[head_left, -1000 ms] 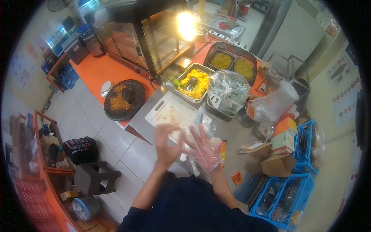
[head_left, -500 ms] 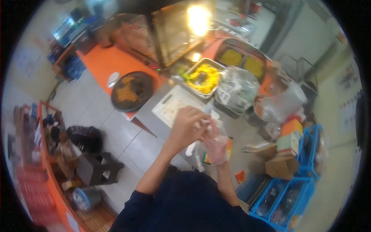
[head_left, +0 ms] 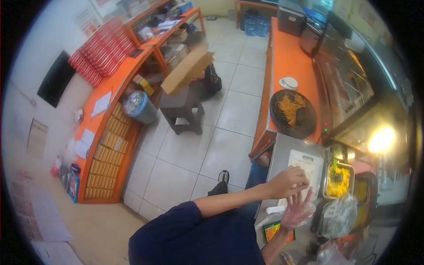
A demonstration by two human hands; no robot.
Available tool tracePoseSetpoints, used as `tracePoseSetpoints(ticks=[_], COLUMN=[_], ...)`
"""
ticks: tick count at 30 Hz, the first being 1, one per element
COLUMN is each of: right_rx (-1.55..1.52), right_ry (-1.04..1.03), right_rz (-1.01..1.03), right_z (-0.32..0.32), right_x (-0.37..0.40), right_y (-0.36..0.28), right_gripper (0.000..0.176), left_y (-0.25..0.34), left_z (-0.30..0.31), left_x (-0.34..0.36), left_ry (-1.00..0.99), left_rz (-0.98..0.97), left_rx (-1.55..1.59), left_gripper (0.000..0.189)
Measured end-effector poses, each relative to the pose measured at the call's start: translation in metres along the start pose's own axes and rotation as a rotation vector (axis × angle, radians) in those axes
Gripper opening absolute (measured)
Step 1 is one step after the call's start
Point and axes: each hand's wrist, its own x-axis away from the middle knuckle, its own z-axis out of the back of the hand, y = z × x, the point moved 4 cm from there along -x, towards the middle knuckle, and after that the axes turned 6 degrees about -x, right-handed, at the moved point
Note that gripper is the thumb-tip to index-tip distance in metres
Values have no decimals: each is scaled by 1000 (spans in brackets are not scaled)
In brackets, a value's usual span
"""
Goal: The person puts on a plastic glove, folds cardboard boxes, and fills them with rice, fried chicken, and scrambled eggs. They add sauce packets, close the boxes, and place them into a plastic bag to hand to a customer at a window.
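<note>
My right hand [head_left: 298, 211] wears a thin clear plastic glove and is held up with its fingers spread, holding nothing. My bare left hand [head_left: 289, 181] reaches across just above it, and its fingertips pinch the glove at the right hand's fingertips. Both hands hover over the steel worktop [head_left: 282, 148], beside a white cutting board [head_left: 307, 160]. To their right sits a steel tray of yellow food [head_left: 338, 182].
A round dark pan of fried crumbs [head_left: 293, 113] and a small white dish [head_left: 289, 82] rest on the orange counter [head_left: 287, 53]. A glass warmer [head_left: 349, 84] stands at right. A stool [head_left: 181, 109], a lined bin [head_left: 138, 106] and orange shelving [head_left: 110, 132] sit left across the tiled floor.
The view has swung sharply left, so the worktop now sits at the lower right. My hands remain together, the left one working the glove on the right.
</note>
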Motion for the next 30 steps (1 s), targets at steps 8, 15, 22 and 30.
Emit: tracePoseSetpoints(ticks=[8, 15, 22, 30], right_rx=[-218, 14, 46, 192], right_ry=[-16, -145, -144, 93], right_rz=[-316, -387, -533, -355], right_z=[-74, -171, -163, -125], right_x=[-54, -98, -124, -103], right_y=[117, 215, 255, 220], right_gripper=[82, 89, 95, 86], left_y=[-52, -122, -302, -461], left_z=[123, 219, 409, 371], left_x=[60, 99, 110, 179], left_ry=[336, 330, 645, 423], left_rz=[116, 307, 743, 751], left_rx=[-256, -279, -810, -548], left_gripper=[18, 16, 115, 125])
